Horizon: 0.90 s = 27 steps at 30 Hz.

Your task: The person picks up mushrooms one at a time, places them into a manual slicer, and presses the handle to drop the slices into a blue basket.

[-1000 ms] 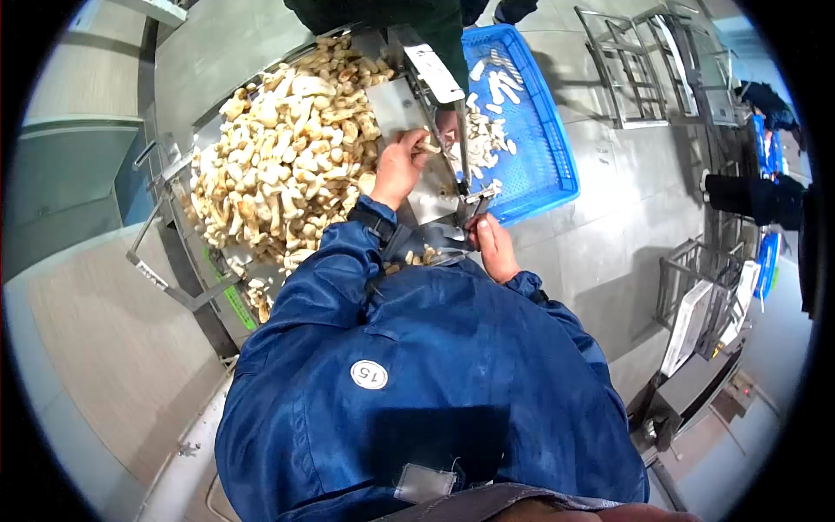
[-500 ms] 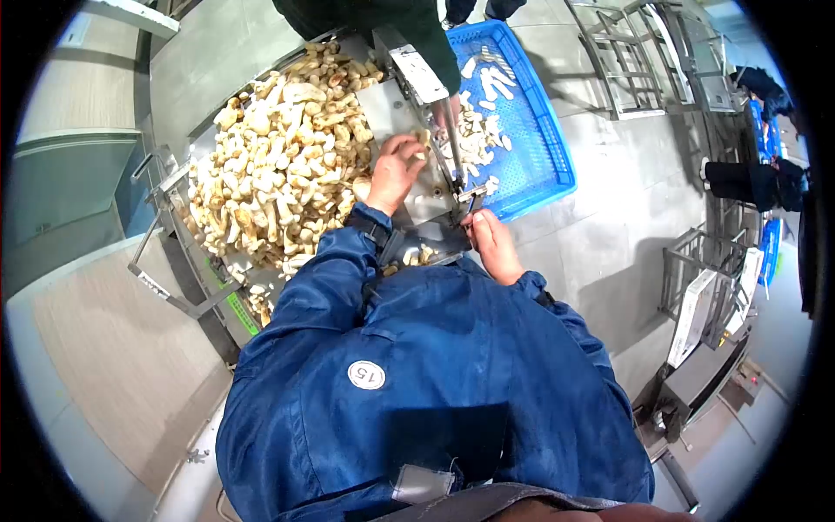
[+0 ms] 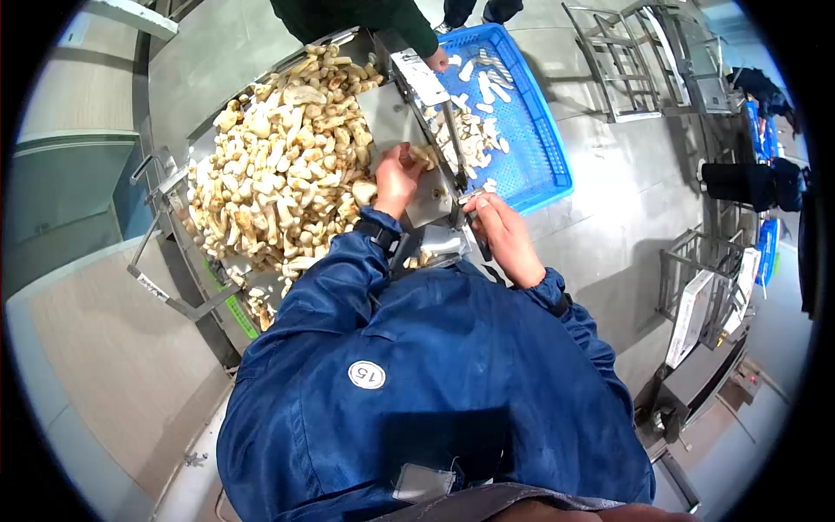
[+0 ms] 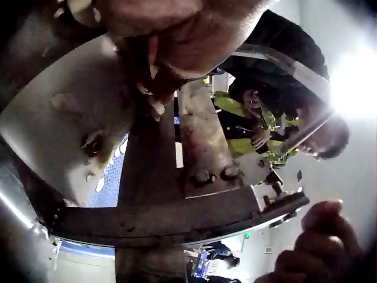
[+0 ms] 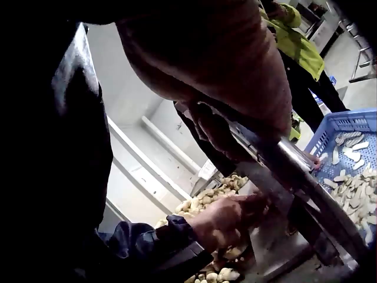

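My left hand (image 3: 397, 181) pinches a pale mushroom (image 3: 424, 157) over the metal plate of a cutter, close beside its long blade arm (image 3: 454, 143). In the left wrist view this hand (image 4: 182, 35) hangs over the blade arm (image 4: 147, 223), and the mushroom is mostly hidden by the fingers. Curled fingers of my right hand (image 3: 506, 237) grip the handle at the near end of the arm; the palm hides most of that handle in the right wrist view. A big heap of whole mushrooms (image 3: 283, 165) lies left of the plate.
A blue crate (image 3: 561, 165) with sliced mushrooms stands on the floor, right of the cutter. Another person in a dark sleeve (image 3: 391, 17) is across from me, one hand at the crate's edge. Metal racks (image 3: 619, 65) stand farther right.
My right hand has risen slightly, and the blade arm's near end with it. My left hand has shifted toward the blade with the mushroom. The other person's hand has drawn back from the cutter.
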{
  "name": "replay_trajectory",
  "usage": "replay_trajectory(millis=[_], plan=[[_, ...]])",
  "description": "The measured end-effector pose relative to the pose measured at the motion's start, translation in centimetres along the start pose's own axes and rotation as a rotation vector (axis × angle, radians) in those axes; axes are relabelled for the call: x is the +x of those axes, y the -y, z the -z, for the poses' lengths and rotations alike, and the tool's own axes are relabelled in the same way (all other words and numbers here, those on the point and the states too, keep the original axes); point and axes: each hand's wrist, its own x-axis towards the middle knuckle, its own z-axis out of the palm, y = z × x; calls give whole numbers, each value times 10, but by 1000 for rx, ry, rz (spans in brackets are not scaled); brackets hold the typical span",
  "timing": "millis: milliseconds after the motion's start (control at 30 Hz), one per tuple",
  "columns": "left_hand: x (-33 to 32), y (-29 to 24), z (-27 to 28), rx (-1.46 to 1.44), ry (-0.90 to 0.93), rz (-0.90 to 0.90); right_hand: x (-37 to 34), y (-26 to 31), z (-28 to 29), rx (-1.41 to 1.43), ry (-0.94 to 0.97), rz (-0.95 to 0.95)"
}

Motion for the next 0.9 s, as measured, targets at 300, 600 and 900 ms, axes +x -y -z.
replay_trajectory(millis=[300, 600, 900], plan=[[7, -15, 11, 125, 89, -28, 1, -3, 1, 10, 10, -15], [25, 7, 5, -28, 50, 67, 1, -7, 2, 3, 11, -23], [31, 19, 5, -87, 129, 87, -3, -41, 2, -18, 10, -22]])
